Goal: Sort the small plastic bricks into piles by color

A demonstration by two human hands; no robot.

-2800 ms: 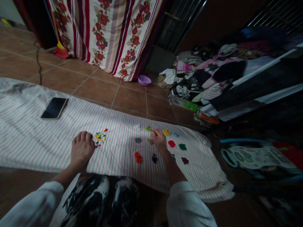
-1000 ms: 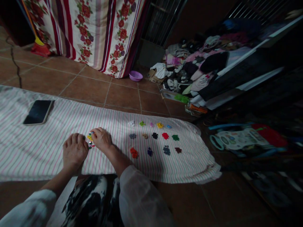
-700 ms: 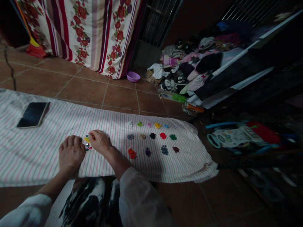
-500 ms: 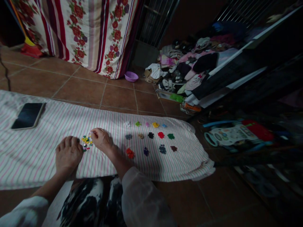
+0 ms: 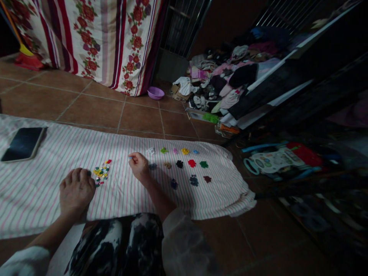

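A small heap of mixed coloured pieces (image 5: 100,172) lies on the striped cloth (image 5: 123,199). Beside its left edge my left hand (image 5: 76,189) rests palm down, fingers slightly bent and no held object visible. My right hand (image 5: 138,165) is pinched on a small blue piece (image 5: 130,157), between the heap and the sorted piles. Those piles include white (image 5: 150,151), light green (image 5: 163,150), yellow (image 5: 184,151), light blue (image 5: 196,151), black (image 5: 179,164), red (image 5: 191,163) and dark green (image 5: 204,164). My right hand partly covers a grey pile (image 5: 153,166).
A phone (image 5: 23,144) lies at the cloth's left end. Beyond the cloth, a purple basin (image 5: 155,93) sits on the tiled floor near a floral curtain (image 5: 109,46). Clothes (image 5: 218,76) are heaped behind, with a baby walker-like toy (image 5: 267,163) at the right.
My right hand has moved right, away from the mixed heap, with a blue piece now visible in its fingers. My left hand stays by the heap. The view has shifted slightly.
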